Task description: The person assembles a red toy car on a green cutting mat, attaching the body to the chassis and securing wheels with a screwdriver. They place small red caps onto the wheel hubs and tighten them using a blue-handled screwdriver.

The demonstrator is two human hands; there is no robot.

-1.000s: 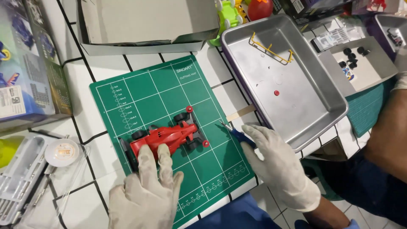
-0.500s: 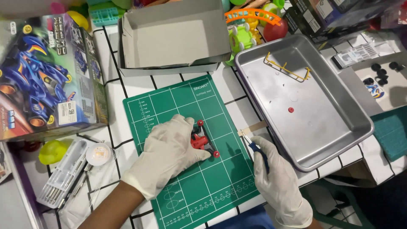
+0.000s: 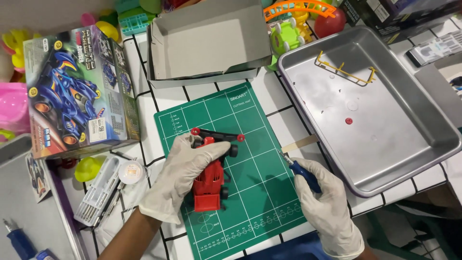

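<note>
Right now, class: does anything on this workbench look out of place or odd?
One small red part lies alone in the metal tray, away from the red toy car on the green cutting mat. Nothing looks spilled or broken.

On the green cutting mat (image 3: 255, 192), the gloved left hand (image 3: 185, 171) is gripping a red plastic toy race car (image 3: 210, 185); the gloved right hand (image 3: 327, 207) is holding a blue-handled screwdriver (image 3: 303, 173) at the mat's right edge.

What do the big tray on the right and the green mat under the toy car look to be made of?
The tray looks like bare metal, probably steel or aluminium: a dull silver sheen with soft reflections and a rolled rim. The green mat looks like matte rubbery plastic, flat, with a printed white grid. The red toy car under the gloved left hand looks like glossy moulded plastic.
</note>
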